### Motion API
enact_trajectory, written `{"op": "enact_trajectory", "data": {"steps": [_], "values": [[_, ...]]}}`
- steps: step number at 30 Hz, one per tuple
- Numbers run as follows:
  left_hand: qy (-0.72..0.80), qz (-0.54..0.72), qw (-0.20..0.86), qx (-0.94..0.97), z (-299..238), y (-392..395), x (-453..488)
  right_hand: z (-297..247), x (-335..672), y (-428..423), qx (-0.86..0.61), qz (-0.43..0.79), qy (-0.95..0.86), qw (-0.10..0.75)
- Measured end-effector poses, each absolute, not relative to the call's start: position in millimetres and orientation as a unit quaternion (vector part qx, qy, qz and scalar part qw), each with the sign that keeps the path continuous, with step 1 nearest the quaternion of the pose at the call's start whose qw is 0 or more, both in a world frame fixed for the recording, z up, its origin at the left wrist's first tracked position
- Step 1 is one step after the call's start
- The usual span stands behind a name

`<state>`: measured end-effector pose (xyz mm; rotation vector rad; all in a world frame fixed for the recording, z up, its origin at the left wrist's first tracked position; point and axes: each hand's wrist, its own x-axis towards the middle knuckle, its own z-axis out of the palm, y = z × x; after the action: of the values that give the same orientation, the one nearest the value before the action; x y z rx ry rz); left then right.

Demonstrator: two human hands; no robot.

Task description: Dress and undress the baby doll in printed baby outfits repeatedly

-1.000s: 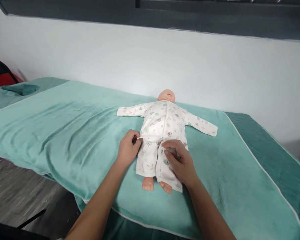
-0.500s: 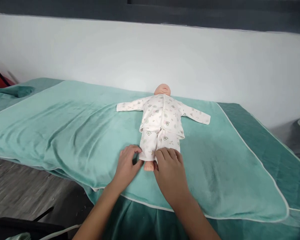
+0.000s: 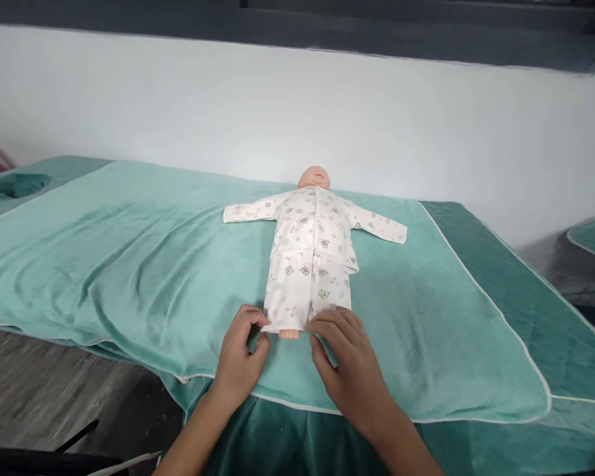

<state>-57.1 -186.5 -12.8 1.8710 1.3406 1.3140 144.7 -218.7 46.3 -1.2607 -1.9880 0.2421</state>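
Note:
A baby doll (image 3: 314, 176) lies on its back, its arms out to the sides, in a white printed buttoned top (image 3: 312, 221) and matching trousers (image 3: 290, 284). My left hand (image 3: 240, 354) pinches the outer edge of the cuff on the left trouser leg. On the inner edge of the same cuff are the curled fingers of my right hand (image 3: 350, 363), thumb below. Between them the cuff is spread wide and flat, with the toes of one foot (image 3: 289, 334) showing beneath it. The other foot is hidden behind my right hand.
A light green velvety blanket (image 3: 188, 264) with white piping lies under the doll, wrinkled at the left. Darker green cloth (image 3: 506, 277) covers the table beneath. Behind stands a white wall (image 3: 277, 106). A folded green cloth (image 3: 20, 185) lies far left.
The trouser leg has been drawn down toward me, covering most of the foot and leaving only toes out. Both hands have moved slightly lower with the cuff. The view has shifted a little right.

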Motion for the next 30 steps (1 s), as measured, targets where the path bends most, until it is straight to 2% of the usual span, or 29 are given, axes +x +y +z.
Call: {"op": "enact_trajectory", "data": {"steps": [3, 5, 9, 13, 16, 20, 26, 30], "values": [[0.493, 0.494, 0.190, 0.691, -0.9, -189.6, -52.7, 33.0, 164.0, -224.0, -0.536, 0.109, -0.721, 0.426], [0.476, 0.489, 0.153, 0.715, 10.6, -190.6, -45.2, 20.4, 173.9, -223.2, -0.587, 0.099, -0.683, 0.424], [0.442, 0.384, 0.099, 0.805, 29.1, -186.9, -20.2, 5.2, 177.9, -214.9, -0.625, 0.094, -0.664, 0.399], [0.452, 0.306, 0.063, 0.835, 32.4, -179.4, 1.0, 15.1, 171.4, -210.8, -0.605, 0.135, -0.659, 0.427], [0.455, 0.316, 0.050, 0.831, 30.8, -176.2, 6.0, 25.9, 169.1, -214.6, -0.569, 0.139, -0.663, 0.466], [0.437, 0.384, 0.054, 0.812, 28.2, -180.7, 3.0, 27.1, 174.3, -222.7, -0.551, 0.125, -0.673, 0.477], [0.376, 0.426, 0.074, 0.820, 15.5, -198.5, -4.9, 14.5, 186.4, -236.1, -0.551, 0.140, -0.718, 0.403], [0.362, 0.449, 0.098, 0.811, 11.6, -189.5, -21.8, 23.2, 203.3, -232.1, -0.521, 0.225, -0.749, 0.340]]}}
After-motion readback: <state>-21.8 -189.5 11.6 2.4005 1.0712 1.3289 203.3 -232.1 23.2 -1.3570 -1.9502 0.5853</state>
